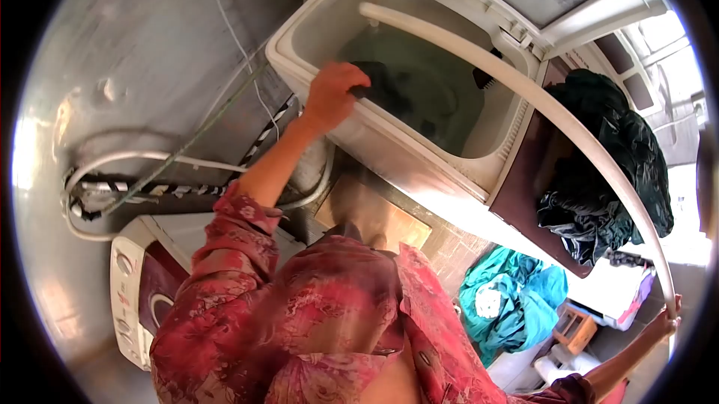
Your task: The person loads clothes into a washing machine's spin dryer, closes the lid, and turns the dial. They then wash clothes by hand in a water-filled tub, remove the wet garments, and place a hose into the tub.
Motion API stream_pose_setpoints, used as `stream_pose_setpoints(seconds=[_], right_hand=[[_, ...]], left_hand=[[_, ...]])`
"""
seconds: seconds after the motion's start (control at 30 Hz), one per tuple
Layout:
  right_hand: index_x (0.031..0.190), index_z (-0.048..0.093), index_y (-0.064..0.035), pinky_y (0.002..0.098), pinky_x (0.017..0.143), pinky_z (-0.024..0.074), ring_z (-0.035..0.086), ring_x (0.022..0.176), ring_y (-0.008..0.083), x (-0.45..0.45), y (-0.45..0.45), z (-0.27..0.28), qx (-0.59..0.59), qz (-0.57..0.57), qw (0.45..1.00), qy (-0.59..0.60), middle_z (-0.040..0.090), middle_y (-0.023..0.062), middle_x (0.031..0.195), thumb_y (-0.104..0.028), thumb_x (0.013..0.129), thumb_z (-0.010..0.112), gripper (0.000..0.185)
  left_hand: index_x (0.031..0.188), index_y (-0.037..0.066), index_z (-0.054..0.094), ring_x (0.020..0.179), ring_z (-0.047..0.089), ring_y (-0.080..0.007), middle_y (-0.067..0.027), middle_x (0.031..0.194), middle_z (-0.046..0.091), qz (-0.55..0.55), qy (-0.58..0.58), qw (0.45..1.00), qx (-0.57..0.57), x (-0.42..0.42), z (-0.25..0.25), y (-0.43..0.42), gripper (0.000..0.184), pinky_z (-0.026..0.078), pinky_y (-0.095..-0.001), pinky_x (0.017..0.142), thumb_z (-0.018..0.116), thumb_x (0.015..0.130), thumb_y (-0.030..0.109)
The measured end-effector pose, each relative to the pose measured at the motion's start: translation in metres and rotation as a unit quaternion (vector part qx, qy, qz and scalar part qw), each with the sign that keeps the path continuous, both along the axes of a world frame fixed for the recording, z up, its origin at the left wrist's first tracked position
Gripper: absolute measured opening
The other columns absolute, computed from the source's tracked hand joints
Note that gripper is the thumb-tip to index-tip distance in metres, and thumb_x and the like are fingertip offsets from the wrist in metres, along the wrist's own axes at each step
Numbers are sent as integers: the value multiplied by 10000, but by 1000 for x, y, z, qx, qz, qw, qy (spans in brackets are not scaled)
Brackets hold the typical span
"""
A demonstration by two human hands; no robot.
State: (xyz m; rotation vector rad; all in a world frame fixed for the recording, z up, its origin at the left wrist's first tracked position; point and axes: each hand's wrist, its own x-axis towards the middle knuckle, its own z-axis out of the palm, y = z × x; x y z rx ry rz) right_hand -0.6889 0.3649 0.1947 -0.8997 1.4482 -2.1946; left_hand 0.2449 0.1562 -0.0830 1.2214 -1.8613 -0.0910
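Note:
My left hand (337, 95) is closed at the near left rim of the washing machine tub (299, 67). Its fingers are wrapped round a dark cloth (386, 89), which hangs into the greenish water (449, 93). Far off to the right, my right hand (665, 324) grips a long white hose (550, 108). From there the hose arches over the machine, and its other end (367, 9) hangs above the tub. More dark shapes under the water are too murky to make out.
Dark wet-looking clothes (610, 157) are heaped on the machine's right side. Teal fabric (517, 292) lies below, near a small wooden stool (575, 329). At lower left stands another white appliance with knobs (131, 292). Hoses and a striped cord (180, 188) run along the metal wall.

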Motion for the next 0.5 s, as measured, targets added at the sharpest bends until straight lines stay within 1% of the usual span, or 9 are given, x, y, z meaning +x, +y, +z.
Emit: stream_pose_setpoints(seconds=[0.1,0.23,0.3,0.33,0.37,0.4,0.43,0.47,0.5], right_hand=[[994,463,-168,583,689,470,532,801,239,54,-58,30,3,31,996,86,490,69,890,-303,806,669,310],[1059,433,-162,607,712,462,534,885,232,203,-154,82,-20,102,956,273,487,69,974,-304,804,679,382],[1091,419,-159,619,724,458,535,927,229,282,-197,106,-63,161,912,373,486,69,1017,-305,803,685,419],[1107,411,-157,625,730,456,535,948,227,322,-223,117,-94,202,871,437,485,69,1038,-305,802,687,437],[1123,404,-156,631,735,453,536,969,225,387,-256,125,-160,333,810,456,485,69,1059,-305,802,690,456],[1099,519,-71,471,858,430,548,1026,222,435,-248,118,-179,232,763,576,551,118,1093,-184,850,612,289],[1074,634,15,310,981,407,561,1082,218,521,-221,107,-202,113,704,671,618,167,1127,-63,898,534,217],[1055,628,45,294,967,406,560,1078,218,536,-285,121,-69,202,833,510,618,157,1122,-44,868,541,224],[1096,607,33,303,985,386,561,1072,211,633,-249,77,-131,133,731,656,618,142,1120,-43,844,546,270]], left_hand=[[784,137,619,792,555,-285,-31,814,608,61,18,996,-61,-30,0,21,258,424,-394,696,586,566,3],[726,197,593,738,542,-241,-2,725,555,182,-21,982,-39,-63,11,48,136,381,-414,667,616,595,165],[693,195,554,676,512,-223,1,673,491,265,-54,960,-72,-72,4,54,86,367,-370,636,586,618,168],[674,195,535,657,501,-211,1,659,475,267,-60,959,-78,-73,8,58,72,361,-355,634,583,628,168],[656,196,517,639,490,-199,2,645,459,265,-65,958,-88,-71,15,63,71,354,-340,632,581,638,169],[633,189,491,639,480,-186,-2,643,444,243,-23,964,-110,-71,20,70,96,351,-331,639,584,645,168],[625,181,483,641,475,-192,-7,654,444,241,-20,964,-111,-70,25,78,121,345,-332,632,601,638,160],[632,178,494,669,486,-193,-7,670,457,251,-28,965,-77,-69,25,79,126,353,-334,648,619,624,166],[640,175,505,697,497,-195,-8,687,471,258,-33,965,-41,-72,22,76,136,361,-336,665,637,611,172]])
